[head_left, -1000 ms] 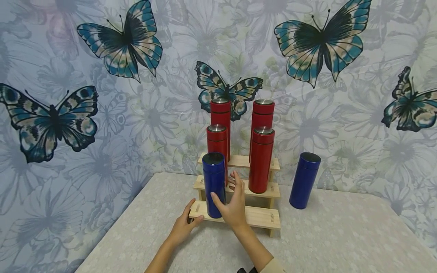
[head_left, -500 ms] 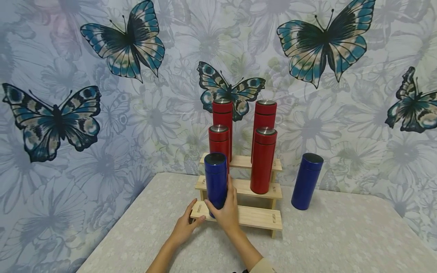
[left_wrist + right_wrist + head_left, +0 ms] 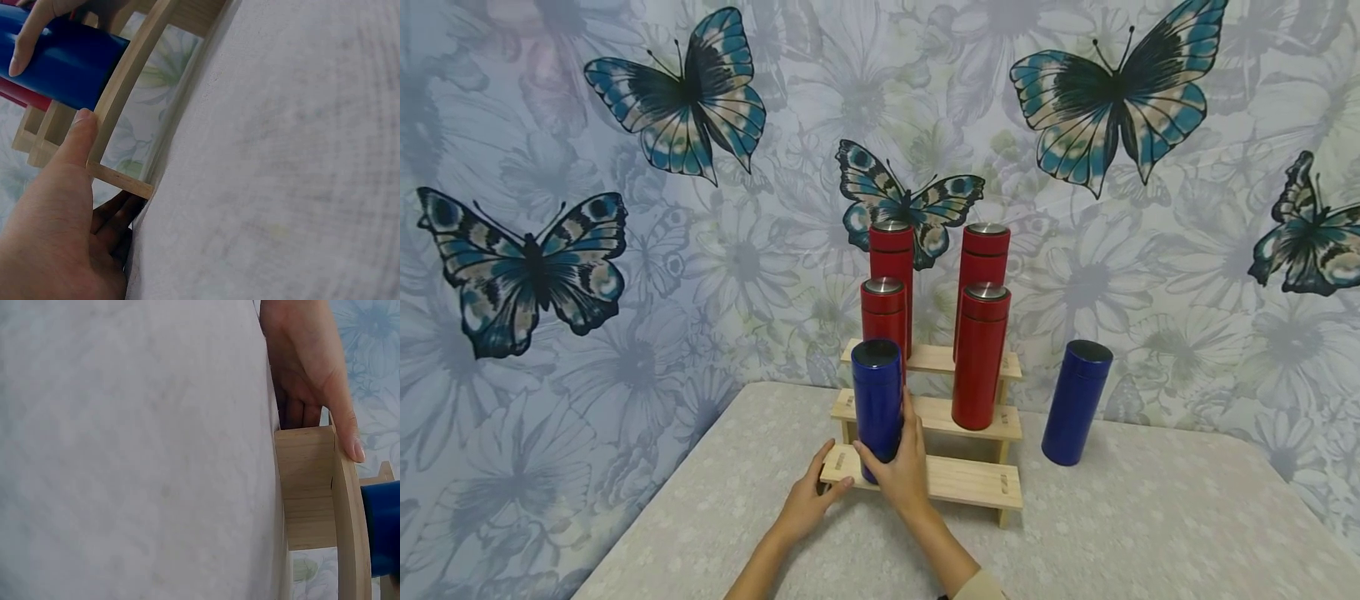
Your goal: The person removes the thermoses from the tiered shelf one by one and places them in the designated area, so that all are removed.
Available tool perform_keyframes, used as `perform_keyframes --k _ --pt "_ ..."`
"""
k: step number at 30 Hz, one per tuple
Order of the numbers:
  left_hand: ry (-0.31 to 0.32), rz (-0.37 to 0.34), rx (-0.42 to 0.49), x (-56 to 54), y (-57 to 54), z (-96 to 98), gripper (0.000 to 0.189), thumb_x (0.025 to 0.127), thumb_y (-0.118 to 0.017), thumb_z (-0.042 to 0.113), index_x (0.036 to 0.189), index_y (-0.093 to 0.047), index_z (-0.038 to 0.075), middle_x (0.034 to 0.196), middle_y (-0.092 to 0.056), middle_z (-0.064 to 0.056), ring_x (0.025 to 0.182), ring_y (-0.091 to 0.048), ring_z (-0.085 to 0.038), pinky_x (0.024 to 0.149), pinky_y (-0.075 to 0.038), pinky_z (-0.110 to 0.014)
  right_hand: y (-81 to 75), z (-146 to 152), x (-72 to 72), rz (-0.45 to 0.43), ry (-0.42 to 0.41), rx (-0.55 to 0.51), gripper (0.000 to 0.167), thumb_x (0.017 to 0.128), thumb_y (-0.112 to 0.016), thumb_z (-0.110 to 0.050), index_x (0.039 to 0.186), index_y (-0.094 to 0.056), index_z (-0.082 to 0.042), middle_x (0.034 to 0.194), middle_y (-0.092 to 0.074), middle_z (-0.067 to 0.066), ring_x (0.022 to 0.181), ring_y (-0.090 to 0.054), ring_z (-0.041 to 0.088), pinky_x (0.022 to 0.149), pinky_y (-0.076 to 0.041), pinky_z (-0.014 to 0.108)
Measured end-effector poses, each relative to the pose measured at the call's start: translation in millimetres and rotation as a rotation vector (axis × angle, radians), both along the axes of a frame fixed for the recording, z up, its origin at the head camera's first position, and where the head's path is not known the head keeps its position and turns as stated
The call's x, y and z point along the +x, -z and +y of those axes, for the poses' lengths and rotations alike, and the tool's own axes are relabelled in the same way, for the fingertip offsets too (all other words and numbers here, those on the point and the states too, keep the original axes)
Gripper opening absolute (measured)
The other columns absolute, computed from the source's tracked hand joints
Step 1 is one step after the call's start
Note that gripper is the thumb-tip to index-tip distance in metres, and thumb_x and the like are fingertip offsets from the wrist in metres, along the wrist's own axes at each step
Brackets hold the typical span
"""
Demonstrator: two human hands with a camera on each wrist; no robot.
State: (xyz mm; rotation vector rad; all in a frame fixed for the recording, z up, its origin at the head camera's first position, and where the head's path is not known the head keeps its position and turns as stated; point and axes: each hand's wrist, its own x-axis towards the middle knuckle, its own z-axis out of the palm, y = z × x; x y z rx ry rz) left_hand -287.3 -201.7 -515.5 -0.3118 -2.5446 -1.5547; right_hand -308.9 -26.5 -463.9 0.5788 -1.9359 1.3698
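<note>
A glossy blue thermos flask (image 3: 877, 400) stands upright near the left end of the lowest step of a three-tier wooden display stand (image 3: 973, 479). My right hand (image 3: 904, 479) grips its lower body, thumb on the front and fingers along the right side. At the stand's lower left corner, my left hand (image 3: 808, 500) holds the end of the bottom step. In the left wrist view, that hand's thumb (image 3: 80, 134) lies on the board's edge while its other fingers reach behind the end leg (image 3: 122, 180). The right wrist view shows only the base of the flask (image 3: 384, 528).
Red flasks with steel lids stand in pairs on the upper steps, such as the middle right one (image 3: 981, 358). Another blue flask (image 3: 1077, 404) stands on the cloth-covered table (image 3: 1150, 517) right of the stand. A butterfly-patterned backdrop (image 3: 760, 275) rises behind.
My right hand, with its fingers spread beside the blue flask a second ago, has wrapped round it. The left hand keeps its hold on the stand. The head view has shifted slightly.
</note>
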Motion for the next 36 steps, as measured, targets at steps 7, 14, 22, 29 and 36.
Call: perform_keyframes --k 7,14,22,29,36 --pt "-0.008 0.002 0.000 2.0 3.8 0.2 0.077 0.089 -0.059 0.042 0.148 -0.016 0.018 0.133 -0.045 -0.023 0.122 -0.044 -0.037 0.096 -0.038 -0.051 1.9 2.3 7.3 -0.002 -0.021 -0.012 0.100 0.074 -0.079 -0.029 0.149 -0.014 -0.016 0.134 -0.040 0.011 0.117 -0.048 0.027 0.089 -0.044 0.051" --pt "-0.007 0.008 -0.003 2.1 4.3 0.7 0.077 0.090 -0.058 0.041 0.148 -0.017 0.014 0.133 -0.045 -0.024 0.122 -0.043 -0.037 0.097 -0.037 -0.051 -5.5 4.7 18.3 0.042 -0.046 -0.024 0.097 0.073 -0.080 -0.024 0.147 -0.019 -0.009 0.128 -0.043 0.011 0.112 -0.051 0.027 0.084 -0.048 0.049" --pt "0.004 0.008 0.013 1.6 3.9 1.6 0.075 0.089 -0.060 0.039 0.148 -0.016 0.020 0.135 -0.042 -0.026 0.124 -0.040 -0.039 0.100 -0.033 -0.053 -35.9 20.6 30.5 0.107 -0.056 -0.076 0.100 0.070 -0.082 -0.015 0.147 -0.019 -0.009 0.127 -0.046 0.011 0.106 -0.052 0.025 0.080 -0.050 0.045" --pt "-0.009 0.003 0.014 0.6 2.5 3.6 0.076 0.089 -0.061 0.039 0.148 -0.017 0.018 0.138 -0.037 -0.026 0.127 -0.035 -0.039 0.102 -0.029 -0.052 -87.4 49.5 52.8 0.227 -0.072 -0.144 0.098 0.062 -0.080 0.008 0.141 -0.021 0.007 0.124 -0.046 0.025 0.106 -0.051 0.028 0.086 -0.049 0.033" --pt "-0.014 0.010 0.017 12.7 -21.5 9.2 0.074 0.089 -0.062 0.030 0.147 -0.020 0.011 0.137 -0.036 -0.030 0.126 -0.035 -0.043 0.101 -0.029 -0.055 -116.6 82.3 57.6 0.278 0.074 -0.168 0.099 0.059 -0.079 0.011 0.141 -0.023 0.006 0.117 -0.049 0.029 0.102 -0.052 0.019 0.082 -0.045 0.017"
